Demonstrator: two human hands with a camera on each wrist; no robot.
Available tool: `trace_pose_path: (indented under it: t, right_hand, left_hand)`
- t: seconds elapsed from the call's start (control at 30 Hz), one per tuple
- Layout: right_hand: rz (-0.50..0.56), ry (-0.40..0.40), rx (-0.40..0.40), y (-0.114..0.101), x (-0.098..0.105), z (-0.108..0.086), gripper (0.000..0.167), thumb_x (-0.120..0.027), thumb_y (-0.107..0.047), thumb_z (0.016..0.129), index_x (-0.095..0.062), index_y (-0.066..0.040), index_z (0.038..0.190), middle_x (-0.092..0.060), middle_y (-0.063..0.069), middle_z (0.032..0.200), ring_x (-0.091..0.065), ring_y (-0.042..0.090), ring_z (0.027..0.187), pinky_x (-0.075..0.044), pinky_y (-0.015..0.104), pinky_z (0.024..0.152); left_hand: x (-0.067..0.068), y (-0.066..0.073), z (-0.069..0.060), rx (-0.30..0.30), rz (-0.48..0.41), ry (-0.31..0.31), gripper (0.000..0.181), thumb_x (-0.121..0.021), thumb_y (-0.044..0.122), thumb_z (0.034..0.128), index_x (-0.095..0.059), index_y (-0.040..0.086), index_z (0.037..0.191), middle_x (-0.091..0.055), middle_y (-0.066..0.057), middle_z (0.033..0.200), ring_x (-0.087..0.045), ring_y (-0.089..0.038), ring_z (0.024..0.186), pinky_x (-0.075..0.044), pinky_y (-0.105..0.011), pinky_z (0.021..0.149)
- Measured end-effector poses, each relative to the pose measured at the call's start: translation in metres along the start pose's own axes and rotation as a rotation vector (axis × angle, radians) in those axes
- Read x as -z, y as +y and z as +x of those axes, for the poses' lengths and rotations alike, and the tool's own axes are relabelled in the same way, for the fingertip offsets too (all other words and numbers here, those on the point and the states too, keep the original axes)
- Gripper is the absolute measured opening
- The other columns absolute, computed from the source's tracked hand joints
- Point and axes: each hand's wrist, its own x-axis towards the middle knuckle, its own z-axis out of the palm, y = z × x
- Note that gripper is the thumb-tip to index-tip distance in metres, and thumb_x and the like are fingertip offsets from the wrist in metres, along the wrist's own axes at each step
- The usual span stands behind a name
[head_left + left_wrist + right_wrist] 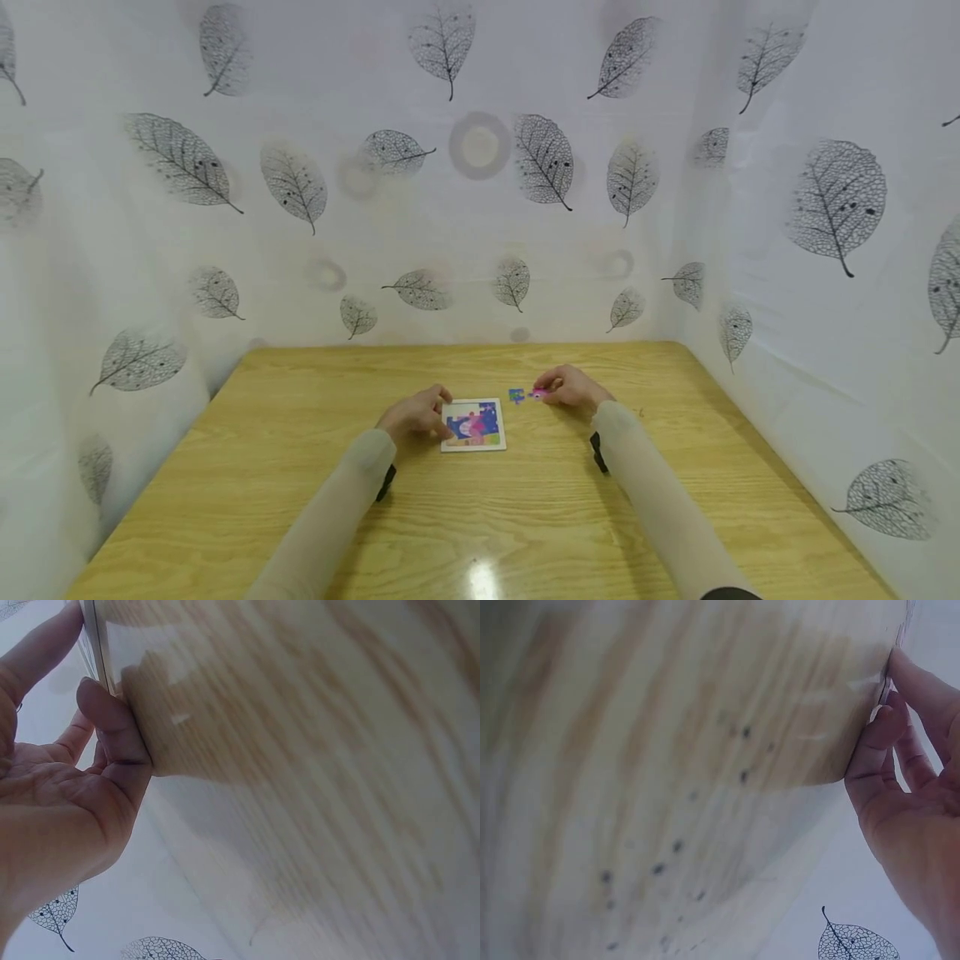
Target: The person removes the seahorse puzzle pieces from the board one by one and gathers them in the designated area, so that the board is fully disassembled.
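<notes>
A small jigsaw puzzle in a white-rimmed tray (pixel 480 449) lies flat on the table, its picture pink, blue and green. There is a pale gap at its upper left. My left hand (pixel 414 416) holds the tray's left side, with thumb and fingers bent around that edge. To the right of the tray, my right hand (pixel 576 389) pinches a pink puzzle piece (pixel 538 394) at table level. Between that piece and the tray lies a loose blue and green puzzle piece (pixel 516 396). Both wrist views show curled fingers low against the wood; the puzzle is mostly hidden there.
The light wood table (pixel 480 508) reaches back to a white curtain (pixel 480 233) printed with dark leaves. More curtain hangs along the left and right sides. A dark band (pixel 597 452) sits on my right wrist, and another (pixel 386 482) on the left.
</notes>
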Motion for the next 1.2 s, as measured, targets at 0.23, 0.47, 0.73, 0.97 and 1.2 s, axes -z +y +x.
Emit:
trace_pose_path:
  t: [0.23,0.47,0.73,0.97,1.2]
  right_hand:
    - [0.016,-0.008,-0.018,0.002,0.001,-0.001,0.031,-0.067,-0.001,0.088,-0.067,0.000,0.119,-0.065,0.014,0.112,-0.053,0.019,0.091,-0.045,0.026,0.073]
    - [-0.012,0.008,0.006,0.003,0.001,0.000,0.032,-0.069,-0.002,0.086,-0.068,-0.001,0.118,-0.066,0.013,0.110,-0.055,0.018,0.091,-0.045,0.026,0.075]
    - [0.078,0.033,0.034,0.002,0.002,-0.008,0.039,-0.068,-0.002,0.087,-0.062,0.004,0.125,-0.062,0.022,0.119,-0.060,0.026,0.099,-0.049,0.028,0.073]
    - [0.125,0.042,0.080,0.000,0.002,-0.009,0.037,-0.066,-0.001,0.089,-0.062,0.004,0.125,-0.067,0.021,0.113,-0.063,0.027,0.097,-0.052,0.032,0.075]
    - [0.193,-0.048,0.098,-0.017,-0.007,-0.006,0.035,-0.066,-0.008,0.091,-0.063,0.004,0.124,-0.071,0.017,0.112,-0.068,0.024,0.095,-0.056,0.032,0.076]
  left_hand:
    - [0.000,0.001,0.000,0.003,0.015,0.006,0.063,-0.079,0.002,0.0757,-0.047,0.004,0.129,-0.044,-0.010,0.094,-0.042,-0.020,0.078,-0.037,-0.030,0.069]
    - [0.000,0.000,0.000,0.005,-0.030,0.006,0.064,-0.081,0.002,0.0737,-0.048,0.004,0.129,-0.044,-0.009,0.094,-0.043,-0.020,0.077,-0.039,-0.029,0.068]
    - [-0.001,0.002,0.000,0.001,-0.028,0.005,0.065,-0.081,0.001,0.0734,-0.048,0.003,0.129,-0.045,-0.009,0.094,-0.043,-0.020,0.078,-0.038,-0.029,0.069]
    - [0.000,0.002,-0.001,0.000,-0.022,0.003,0.064,-0.080,0.001,0.0739,-0.048,0.004,0.128,-0.045,-0.010,0.095,-0.043,-0.021,0.079,-0.038,-0.030,0.070]
    - [0.000,0.000,-0.001,-0.001,-0.024,0.002,0.064,-0.080,0.001,0.0733,-0.048,0.004,0.128,-0.044,-0.010,0.095,-0.042,-0.022,0.081,-0.038,-0.031,0.070]
